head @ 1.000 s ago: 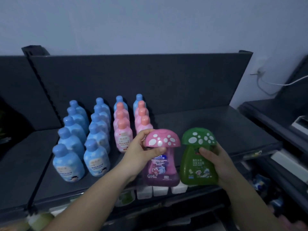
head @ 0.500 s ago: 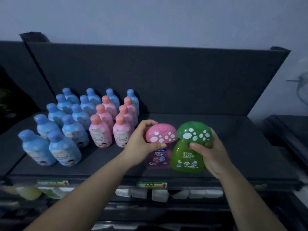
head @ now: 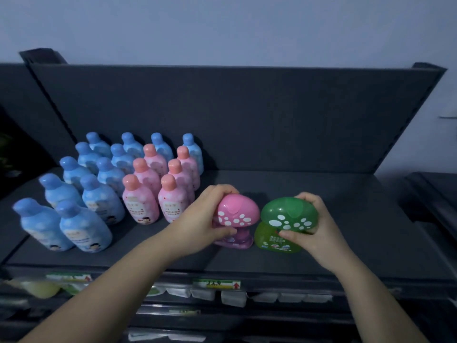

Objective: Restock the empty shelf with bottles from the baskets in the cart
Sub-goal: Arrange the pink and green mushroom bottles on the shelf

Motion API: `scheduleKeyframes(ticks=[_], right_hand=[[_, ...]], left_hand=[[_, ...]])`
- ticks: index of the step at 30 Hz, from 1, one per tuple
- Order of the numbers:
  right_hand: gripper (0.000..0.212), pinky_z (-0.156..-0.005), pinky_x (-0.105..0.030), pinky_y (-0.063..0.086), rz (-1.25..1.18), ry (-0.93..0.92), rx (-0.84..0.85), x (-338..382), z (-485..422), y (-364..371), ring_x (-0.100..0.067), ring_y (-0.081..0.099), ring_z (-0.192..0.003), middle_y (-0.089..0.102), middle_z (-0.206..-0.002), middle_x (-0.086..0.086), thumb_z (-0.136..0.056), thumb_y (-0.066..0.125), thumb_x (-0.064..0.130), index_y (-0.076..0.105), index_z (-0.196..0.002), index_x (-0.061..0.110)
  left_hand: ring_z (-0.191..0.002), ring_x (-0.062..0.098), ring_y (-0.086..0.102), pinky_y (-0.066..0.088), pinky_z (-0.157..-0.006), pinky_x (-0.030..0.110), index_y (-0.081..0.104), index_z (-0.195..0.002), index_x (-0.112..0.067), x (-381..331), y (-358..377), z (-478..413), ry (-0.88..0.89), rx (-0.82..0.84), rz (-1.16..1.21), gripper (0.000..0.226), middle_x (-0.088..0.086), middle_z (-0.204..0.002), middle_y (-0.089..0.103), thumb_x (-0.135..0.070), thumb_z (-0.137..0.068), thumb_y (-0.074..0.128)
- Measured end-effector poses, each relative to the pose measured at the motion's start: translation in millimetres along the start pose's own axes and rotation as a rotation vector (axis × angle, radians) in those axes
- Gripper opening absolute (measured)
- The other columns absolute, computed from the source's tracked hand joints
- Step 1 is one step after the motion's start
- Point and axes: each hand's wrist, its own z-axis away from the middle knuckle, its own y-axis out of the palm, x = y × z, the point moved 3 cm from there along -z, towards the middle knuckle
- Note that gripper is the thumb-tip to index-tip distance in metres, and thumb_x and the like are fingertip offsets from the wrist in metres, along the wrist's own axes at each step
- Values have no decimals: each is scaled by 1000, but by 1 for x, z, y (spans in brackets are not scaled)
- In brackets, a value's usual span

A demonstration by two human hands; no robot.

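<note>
My left hand (head: 202, 219) grips the pink mushroom-capped bottle (head: 237, 216) by its cap and neck, and its purple base sits on or just above the dark shelf (head: 346, 219). Close beside it on the right is the green mushroom-capped bottle (head: 284, 219), held around its spotted cap by my right hand (head: 314, 231). Both bottles are upright near the shelf's middle, right of the pink bottles (head: 158, 184). Whether the bases touch the shelf I cannot tell.
Several blue bottles (head: 74, 194) stand in rows on the shelf's left part. The shelf's dark back panel (head: 247, 120) rises behind. Price tags (head: 217, 283) line the front edge, with white tubs (head: 232, 297) on the lower shelf. Bare shelf surface lies to the right.
Both hands have carried the mushroom bottles forward and down onto the shelf area, further from the front edge. The camera has come closer and looks more steeply down.
</note>
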Motion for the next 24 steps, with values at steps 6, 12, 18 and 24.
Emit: scheduleKeyframes(ticks=[6, 12, 18, 24], right_hand=[[73, -98, -19, 42, 205, -40, 82, 33, 12, -14, 4, 54, -118, 50, -131, 28, -74, 85, 23, 47, -128, 54], [53, -92, -14, 34, 503, -115, 155, 49, -11, -19, 7, 46, -115, 55, -116, 32, -81, 78, 31, 50, -123, 50], [46, -88, -25, 39, 545, -191, 72, 42, -53, -10, -9, 50, -104, 58, -110, 14, -83, 74, 24, 52, -122, 34], [45, -89, -33, 43, 601, -177, 65, 28, -108, -7, -17, 54, -106, 56, -115, 6, -88, 69, 19, 49, -127, 26]], left_hand=[[-122, 10, 45, 38, -104, 24, 42, -143, -28, -22, -20, -3, 37, 24, -379, 73, -8, -133, 45, -45, -80, 74], [-115, 21, 53, 38, -89, 27, 42, -140, -26, -29, -26, -34, -42, 97, -587, 63, -4, -130, 48, -37, -84, 70], [-102, 27, 60, 45, -77, 35, 46, -133, -22, -12, -26, -74, -122, 2, -658, 52, 2, -122, 52, -28, -86, 68], [-95, 34, 62, 46, -70, 38, 47, -126, -15, 6, -27, -116, -231, -33, -646, 44, 8, -114, 50, -15, -86, 67]])
